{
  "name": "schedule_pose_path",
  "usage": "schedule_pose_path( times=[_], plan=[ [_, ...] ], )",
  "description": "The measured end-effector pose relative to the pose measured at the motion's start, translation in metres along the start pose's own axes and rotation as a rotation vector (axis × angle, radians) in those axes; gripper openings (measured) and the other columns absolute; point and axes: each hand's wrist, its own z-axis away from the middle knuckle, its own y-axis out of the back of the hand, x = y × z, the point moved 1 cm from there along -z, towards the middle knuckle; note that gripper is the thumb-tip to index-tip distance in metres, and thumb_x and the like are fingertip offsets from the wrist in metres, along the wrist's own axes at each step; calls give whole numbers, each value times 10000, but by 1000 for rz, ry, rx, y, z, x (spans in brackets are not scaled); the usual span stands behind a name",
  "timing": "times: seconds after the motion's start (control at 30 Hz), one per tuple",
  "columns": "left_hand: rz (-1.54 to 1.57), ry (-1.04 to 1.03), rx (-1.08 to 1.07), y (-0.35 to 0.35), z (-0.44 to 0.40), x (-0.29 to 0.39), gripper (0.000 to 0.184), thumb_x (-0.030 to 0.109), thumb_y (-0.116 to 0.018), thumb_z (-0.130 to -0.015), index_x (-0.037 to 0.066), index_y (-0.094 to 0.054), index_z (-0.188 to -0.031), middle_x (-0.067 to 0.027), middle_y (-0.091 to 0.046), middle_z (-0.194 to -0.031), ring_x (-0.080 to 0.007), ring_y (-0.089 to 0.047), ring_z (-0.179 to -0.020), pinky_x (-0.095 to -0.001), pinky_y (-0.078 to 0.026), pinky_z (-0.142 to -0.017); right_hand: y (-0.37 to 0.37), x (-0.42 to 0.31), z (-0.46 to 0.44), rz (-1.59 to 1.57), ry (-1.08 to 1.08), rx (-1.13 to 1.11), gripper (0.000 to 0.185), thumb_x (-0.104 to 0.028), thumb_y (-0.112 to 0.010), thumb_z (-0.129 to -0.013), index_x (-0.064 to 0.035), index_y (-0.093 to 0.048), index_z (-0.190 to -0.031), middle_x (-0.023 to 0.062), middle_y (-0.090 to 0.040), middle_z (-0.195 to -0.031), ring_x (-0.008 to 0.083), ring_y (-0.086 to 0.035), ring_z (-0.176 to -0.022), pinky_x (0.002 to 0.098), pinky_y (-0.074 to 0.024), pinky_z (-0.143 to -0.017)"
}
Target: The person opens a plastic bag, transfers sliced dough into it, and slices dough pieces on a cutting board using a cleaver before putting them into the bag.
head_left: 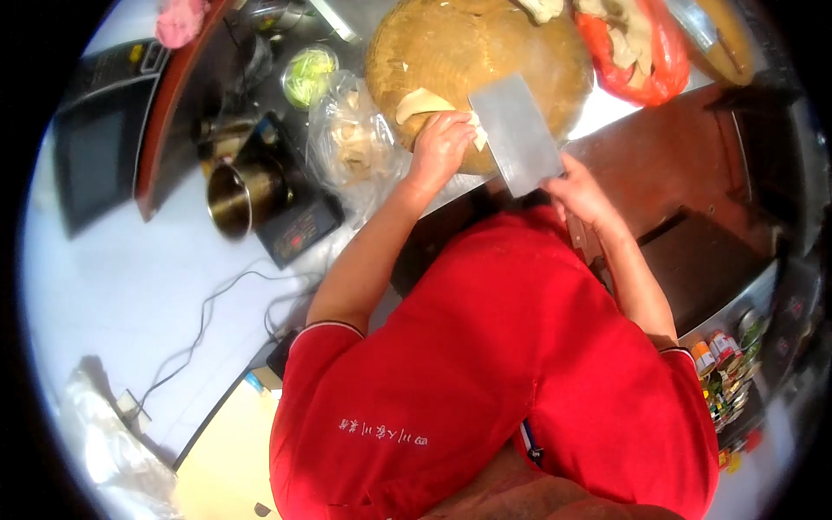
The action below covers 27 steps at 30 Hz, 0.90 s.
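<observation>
So we had our left hand (444,147) at the near left edge of the round wooden chopping block (481,43), with the fingers bent and bunched together, gripping a pale slab (419,102) of food. The slab lay right there by that near edge, a curved flap of it sticking out past our fingers toward the left, and a smaller pale bit (481,137) showed between them and the blade (we couldn't tell where the left thumb was, honestly).

Our right hand (576,191) was closed around the handle end of a big rectangular cleaver (516,134), just off the block's near edge. The wide blade slanted up and to the left over that edge, its far left corner just beside our left fingertips.

Up at the block's far edge we had a light-coloured lump (542,7). Off the right edge sat a red plastic bag (663,65) with pale pieces inside, and near the left edge was a clear plastic bag (351,139) with more pale pieces. Beyond that one we had a bowl of shredded pale-green vegetable (309,78). Further left, a metal pot (232,204) stood by a black cooker (303,227) (pretty cramped corner, that one).
</observation>
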Motion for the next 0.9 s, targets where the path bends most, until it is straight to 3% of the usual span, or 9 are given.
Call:
schedule_pose_path(
  times=[0.33,0.9],
  plan=[
    [-13,3,-4,1,-2,0,70,30,-751,-859,43,-752,-928,-102,-731,-1079,-329,-684,-1044,-428,-563,-934,1,8,12,26,-43,-12,468,-21,-606,-944,6,-519,-1403,107,-721,-935,119,-546,-470,281,-466,-430],
    [-23,-54,28,-1,0,-1,82,55,-765,-864,59,-725,-935,-105,-743,-1088,-322,-705,-1032,-419,-571,-912,-7,-20,6,142,-99,-47,467,-14,-605,-962,-4,-530,-1423,94,-745,-975,105,-545,-499,270,-455,-435]
  ],
)
